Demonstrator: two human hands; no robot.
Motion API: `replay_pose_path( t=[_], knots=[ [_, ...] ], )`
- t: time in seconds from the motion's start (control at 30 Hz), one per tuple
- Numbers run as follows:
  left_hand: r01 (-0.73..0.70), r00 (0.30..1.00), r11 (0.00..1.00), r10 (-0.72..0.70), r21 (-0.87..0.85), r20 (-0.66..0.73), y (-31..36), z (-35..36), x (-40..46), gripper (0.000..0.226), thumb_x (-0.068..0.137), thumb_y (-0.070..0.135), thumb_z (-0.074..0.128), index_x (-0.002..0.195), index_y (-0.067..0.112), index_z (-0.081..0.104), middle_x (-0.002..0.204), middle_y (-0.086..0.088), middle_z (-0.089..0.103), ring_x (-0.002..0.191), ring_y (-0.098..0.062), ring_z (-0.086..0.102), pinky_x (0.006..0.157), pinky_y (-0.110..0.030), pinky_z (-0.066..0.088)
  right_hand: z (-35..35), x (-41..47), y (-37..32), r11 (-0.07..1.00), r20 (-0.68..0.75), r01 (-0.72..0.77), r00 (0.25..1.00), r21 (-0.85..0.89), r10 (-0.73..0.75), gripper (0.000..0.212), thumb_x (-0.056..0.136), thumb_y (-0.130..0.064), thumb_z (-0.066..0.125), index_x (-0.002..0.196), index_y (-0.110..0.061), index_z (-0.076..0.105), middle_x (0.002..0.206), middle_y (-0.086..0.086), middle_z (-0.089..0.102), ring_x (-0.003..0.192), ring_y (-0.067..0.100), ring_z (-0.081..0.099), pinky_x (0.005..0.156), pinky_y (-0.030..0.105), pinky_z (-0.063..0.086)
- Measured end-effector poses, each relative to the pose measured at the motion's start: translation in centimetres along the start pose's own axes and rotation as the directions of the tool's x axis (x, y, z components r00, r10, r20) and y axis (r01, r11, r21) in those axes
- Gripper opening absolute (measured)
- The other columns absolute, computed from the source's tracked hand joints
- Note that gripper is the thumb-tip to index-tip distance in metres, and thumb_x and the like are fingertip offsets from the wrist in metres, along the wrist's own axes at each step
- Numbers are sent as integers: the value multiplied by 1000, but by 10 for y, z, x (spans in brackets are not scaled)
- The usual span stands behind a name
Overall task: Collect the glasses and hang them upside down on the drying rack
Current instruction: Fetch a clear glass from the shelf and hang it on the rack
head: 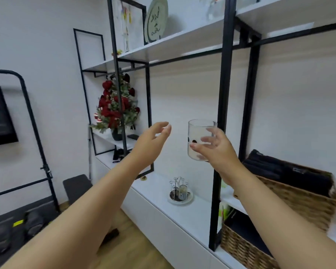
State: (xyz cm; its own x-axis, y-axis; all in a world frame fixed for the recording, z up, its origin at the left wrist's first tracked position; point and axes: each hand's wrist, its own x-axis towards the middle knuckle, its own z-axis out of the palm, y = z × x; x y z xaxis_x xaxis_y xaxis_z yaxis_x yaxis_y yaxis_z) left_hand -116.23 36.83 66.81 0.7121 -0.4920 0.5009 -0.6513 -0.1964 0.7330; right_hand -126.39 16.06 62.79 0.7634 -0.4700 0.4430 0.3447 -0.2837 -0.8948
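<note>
One glass [199, 139] in right hand [218, 150], upright

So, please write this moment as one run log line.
right hand: holding glass upright | left hand: open, empty | drying rack: below on counter

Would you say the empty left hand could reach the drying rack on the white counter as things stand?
Probably yes. The left hand is open and holds nothing, and the drying rack stands in the open on the counter below it, with nothing between them. It would have to come down.
</note>
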Motion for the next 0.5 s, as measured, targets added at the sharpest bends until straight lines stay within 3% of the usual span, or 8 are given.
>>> replay_pose_path(
  t=[0.2,0.33,0.5],
  knots=[
    [83,993,996,-81,27,-88,-59,-20,32,51,106,57,41,147,29,53,139,8,61,126,-10,59,105,-33,45,44,68,38,999,107,-1,994,32,-2,93,61,-55,93,141,-40,48,128,-5,61,117,16,66,94,48,62],
    [133,980,990,-124,48,-156,-88,-20,62,48,107,54,42,146,29,54,139,8,61,124,-11,60,90,-21,45,57,121,69,999,173,-15,985,51,5,82,69,-46,95,137,-42,49,127,-4,61,118,17,66,96,51,60],
    [168,967,984,-152,62,-206,-114,-14,102,46,106,55,43,144,33,54,134,10,62,124,-10,59,88,-18,44,75,180,101,999,243,-19,970,31,11,92,60,-58,92,138,-42,47,126,-7,61,119,17,65,98,51,59]
  ],
)
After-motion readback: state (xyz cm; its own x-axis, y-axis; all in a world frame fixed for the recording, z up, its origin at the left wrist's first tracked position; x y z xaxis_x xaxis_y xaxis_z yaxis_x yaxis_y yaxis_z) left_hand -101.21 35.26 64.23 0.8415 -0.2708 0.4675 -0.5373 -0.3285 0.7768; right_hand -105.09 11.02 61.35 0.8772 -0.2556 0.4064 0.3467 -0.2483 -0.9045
